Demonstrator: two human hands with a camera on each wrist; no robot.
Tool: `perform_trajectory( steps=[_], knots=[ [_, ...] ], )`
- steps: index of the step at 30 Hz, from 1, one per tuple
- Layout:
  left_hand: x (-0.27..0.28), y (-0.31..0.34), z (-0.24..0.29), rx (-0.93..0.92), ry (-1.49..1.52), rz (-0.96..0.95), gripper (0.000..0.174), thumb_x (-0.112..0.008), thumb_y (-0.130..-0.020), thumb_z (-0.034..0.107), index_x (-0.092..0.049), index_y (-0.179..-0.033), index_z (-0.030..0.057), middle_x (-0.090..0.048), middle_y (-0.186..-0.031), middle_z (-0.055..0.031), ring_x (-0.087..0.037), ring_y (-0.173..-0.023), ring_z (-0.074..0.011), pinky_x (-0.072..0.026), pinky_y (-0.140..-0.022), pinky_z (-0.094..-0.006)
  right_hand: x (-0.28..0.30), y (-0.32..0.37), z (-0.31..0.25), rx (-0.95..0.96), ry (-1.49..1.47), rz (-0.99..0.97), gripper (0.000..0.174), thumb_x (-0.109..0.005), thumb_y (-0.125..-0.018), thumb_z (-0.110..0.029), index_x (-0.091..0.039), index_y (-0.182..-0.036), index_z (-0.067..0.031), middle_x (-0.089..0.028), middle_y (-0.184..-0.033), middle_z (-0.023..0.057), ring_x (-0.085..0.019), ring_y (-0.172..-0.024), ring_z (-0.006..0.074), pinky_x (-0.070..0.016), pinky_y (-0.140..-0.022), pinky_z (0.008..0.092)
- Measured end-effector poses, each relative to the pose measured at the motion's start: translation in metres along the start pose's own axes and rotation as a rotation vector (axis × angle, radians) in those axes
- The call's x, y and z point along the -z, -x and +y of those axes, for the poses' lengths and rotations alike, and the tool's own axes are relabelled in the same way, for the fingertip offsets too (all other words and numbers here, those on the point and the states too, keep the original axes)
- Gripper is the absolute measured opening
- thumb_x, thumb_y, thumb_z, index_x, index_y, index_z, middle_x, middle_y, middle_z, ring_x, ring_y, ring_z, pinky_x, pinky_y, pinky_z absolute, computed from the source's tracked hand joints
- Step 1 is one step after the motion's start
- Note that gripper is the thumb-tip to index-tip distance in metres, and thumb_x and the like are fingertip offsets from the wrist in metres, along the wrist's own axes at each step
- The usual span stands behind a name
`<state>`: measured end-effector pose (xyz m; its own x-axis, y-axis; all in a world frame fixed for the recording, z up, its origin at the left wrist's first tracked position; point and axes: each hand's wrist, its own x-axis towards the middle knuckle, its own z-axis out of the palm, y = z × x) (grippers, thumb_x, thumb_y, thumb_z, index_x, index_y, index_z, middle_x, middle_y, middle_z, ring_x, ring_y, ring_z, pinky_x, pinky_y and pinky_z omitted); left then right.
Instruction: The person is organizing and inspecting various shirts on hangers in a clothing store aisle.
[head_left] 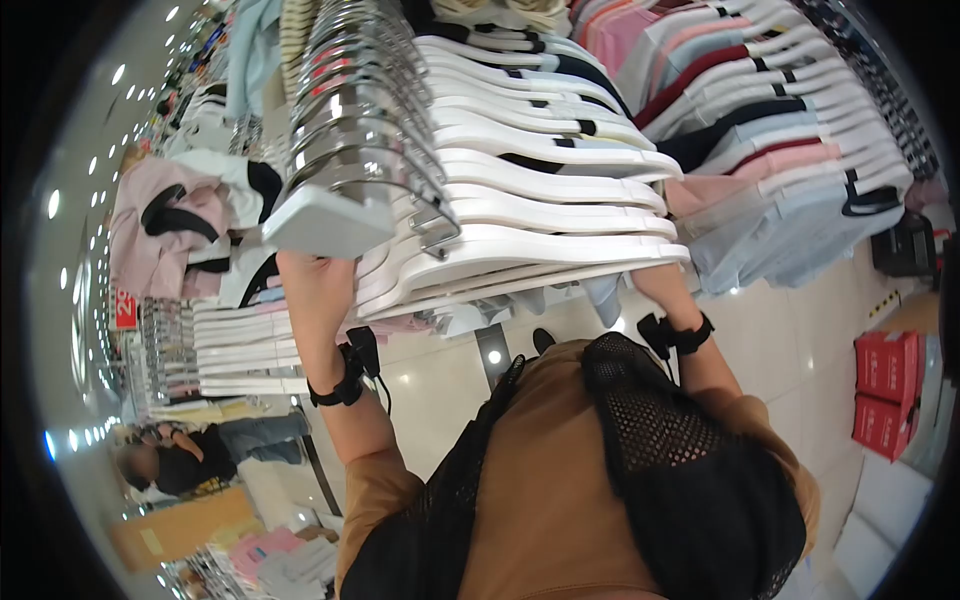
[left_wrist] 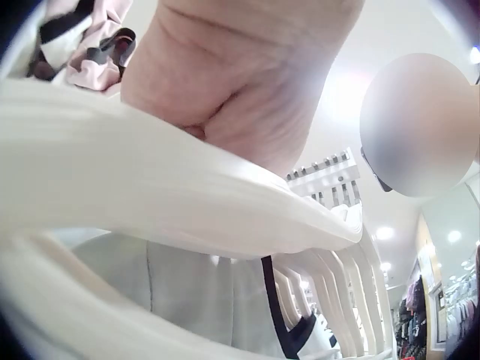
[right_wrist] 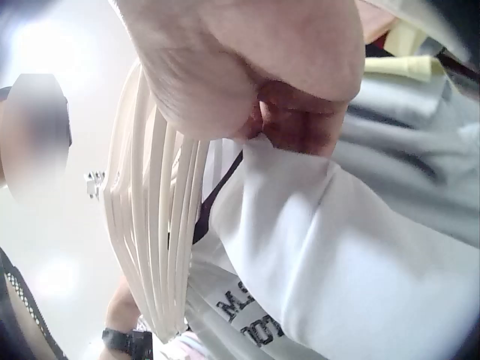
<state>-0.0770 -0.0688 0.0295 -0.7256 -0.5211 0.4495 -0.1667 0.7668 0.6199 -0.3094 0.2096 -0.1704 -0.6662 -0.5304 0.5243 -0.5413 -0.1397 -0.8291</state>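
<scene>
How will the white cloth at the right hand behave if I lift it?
The white cloth will probably be floppy, since it falls in soft folds below the right hand. It looks like thin fabric, so likely light for its size. It may snag or drag, with hangers packed so closely beside it.

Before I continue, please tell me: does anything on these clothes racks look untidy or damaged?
Nothing looks visibly damaged. One oddity: at the head view's left, the pink garment looks bunched, unlike the white hangers lined up in a close row.
</scene>
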Motion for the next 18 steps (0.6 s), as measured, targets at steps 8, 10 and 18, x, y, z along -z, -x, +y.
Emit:
perform_trajectory(
  steps=[8,10,18],
  knots=[
    [0.012,0.039,-0.031,0.266,0.052,0.155,0.021,-0.066,-0.091,0.015,-0.068,-0.100,-0.0042,-0.064,-0.082,-0.0005,-0.052,-0.071,-0.0050,-0.0420,-0.064,-0.0195,-0.048,0.016,-0.024,-0.303,-0.188,-0.429,0.035,-0.052,-0.090,-0.012,-0.057,-0.122,0.0028,-0.061,-0.119,0.0202,-0.056,-0.112,0.0326,-0.0417,-0.098,0.0377],
    [0.013,0.054,-0.046,0.347,0.092,0.198,0.020,-0.062,-0.094,0.016,-0.067,-0.100,-0.0028,-0.062,-0.082,0.0014,-0.053,-0.073,-0.0053,-0.0414,-0.066,-0.0194,-0.057,0.012,-0.031,-0.242,-0.165,-0.429,0.035,-0.052,-0.091,-0.012,-0.057,-0.122,0.0031,-0.061,-0.119,0.0201,-0.056,-0.112,0.0328,-0.0415,-0.098,0.0376],
    [-0.011,0.120,-0.076,0.584,0.074,0.035,0.027,-0.050,-0.098,0.015,-0.055,-0.119,-0.0017,-0.061,-0.094,-0.0028,-0.051,-0.080,-0.0085,-0.0426,-0.072,-0.0235,-0.076,0.019,-0.011,-0.193,-0.219,-0.478,0.030,-0.051,-0.096,-0.013,-0.057,-0.121,0.0029,-0.064,-0.111,0.0141,-0.058,-0.102,0.0216,-0.0455,-0.090,0.0336]
  ],
)
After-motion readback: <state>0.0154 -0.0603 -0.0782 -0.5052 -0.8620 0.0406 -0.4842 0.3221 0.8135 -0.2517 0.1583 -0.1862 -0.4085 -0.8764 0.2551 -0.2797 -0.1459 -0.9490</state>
